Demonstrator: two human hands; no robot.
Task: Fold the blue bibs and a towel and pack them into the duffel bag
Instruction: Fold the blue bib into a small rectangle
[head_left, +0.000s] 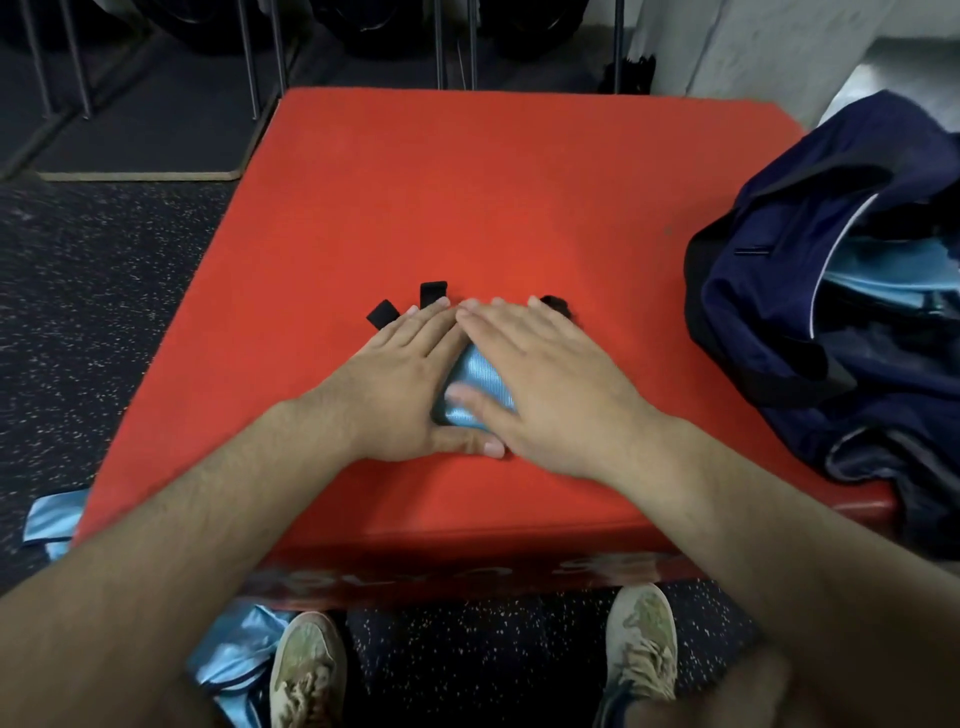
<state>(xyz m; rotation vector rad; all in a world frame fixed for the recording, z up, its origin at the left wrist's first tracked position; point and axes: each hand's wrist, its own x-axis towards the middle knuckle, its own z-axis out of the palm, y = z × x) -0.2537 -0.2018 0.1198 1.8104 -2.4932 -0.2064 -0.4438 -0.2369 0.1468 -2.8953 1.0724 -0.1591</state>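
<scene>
Red padding covers the low counter in front of us, set on a dark speckled gym floor with rack legs at the far side. Our hands lie flat, fingers straight, both pressing on one folded blue bib that sits directly beneath them, near the middle of the counter. The left hand covers the bib's left side with its thumb along the near edge; the right hand covers the right side, its thumb across the shiny fabric. Only a small patch of blue shows between them. Short black straps poke out just beyond the fingertips, so we judge the bundle's long axis to run away from us, near edge to far edge.

What the next move turns on is the duffel bag: it lies to the right of both hands, at the counter's right edge, its mouth gaping toward us with pale blue cloth already inside. The right hand is the nearer one, so we would expect the bundle to travel rightward, kept pressed so the slippery fabric does not spring open.

More blue bibs lie on the floor by our left shoe, below and left of the hands, and another shows further left. We cannot pick out a towel.
</scene>
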